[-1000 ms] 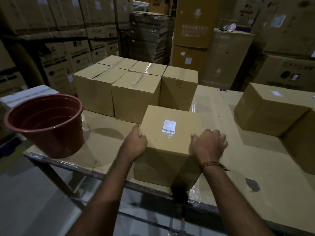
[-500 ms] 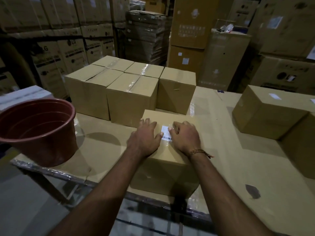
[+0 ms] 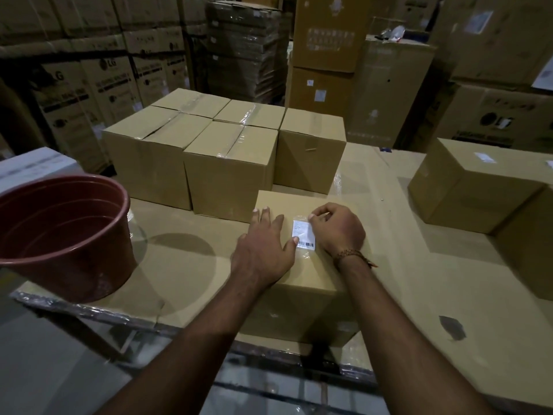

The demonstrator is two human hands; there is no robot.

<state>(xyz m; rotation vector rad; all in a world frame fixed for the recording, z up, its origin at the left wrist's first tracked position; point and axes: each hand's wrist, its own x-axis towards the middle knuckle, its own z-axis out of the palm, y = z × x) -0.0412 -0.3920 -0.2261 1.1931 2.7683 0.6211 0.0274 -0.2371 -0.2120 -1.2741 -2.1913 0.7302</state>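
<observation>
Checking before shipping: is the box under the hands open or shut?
Shut: the top of the box lies flat and closed, with a white label on it.

The cardboard-covered worktop [image 3: 404, 295] carries a labelled box [image 3: 299, 310] at its near edge and a red-brown tub [image 3: 68, 250] at its near left corner. Five sealed cartons [image 3: 230, 169] cluster toward the far edge, and two further cartons [image 3: 478, 187] sit along the right edge.
</observation>
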